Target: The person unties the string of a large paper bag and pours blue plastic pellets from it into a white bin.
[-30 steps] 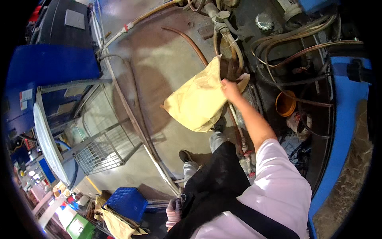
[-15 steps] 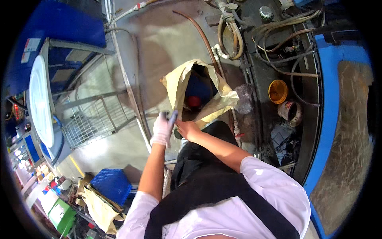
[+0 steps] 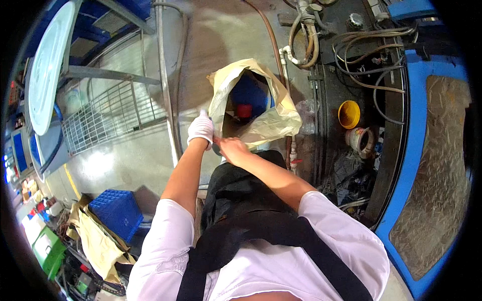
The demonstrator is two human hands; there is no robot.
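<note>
A tan paper sack (image 3: 286, 119) stands with its mouth wide in front of me. Inside it are a dark blue surface (image 3: 253, 95) and a small red object (image 3: 244, 111) whose kind I cannot make out. My left hand (image 3: 201, 131), in a white glove, is closed at the sack's left edge, thumb upward. Bare, my right hand (image 3: 234, 149) is closed at the near left edge of the mouth, its fingertips close to the glove. The fingertips of both hands are partly hidden.
Left of the sack are a wire mesh frame (image 3: 108, 114) and a pale round panel (image 3: 49, 67). Hoses (image 3: 361, 37), a yellow bucket (image 3: 349, 114) and a white bucket (image 3: 360, 141) are at the right, beside a blue-edged metal step (image 3: 432, 175). A blue crate (image 3: 115, 213) stands lower left.
My view has shifted, and the blue crate shows more fully. My left hand has moved up along the sack's left edge, its fingers now curled. My right hand stays near the sack's edge.
</note>
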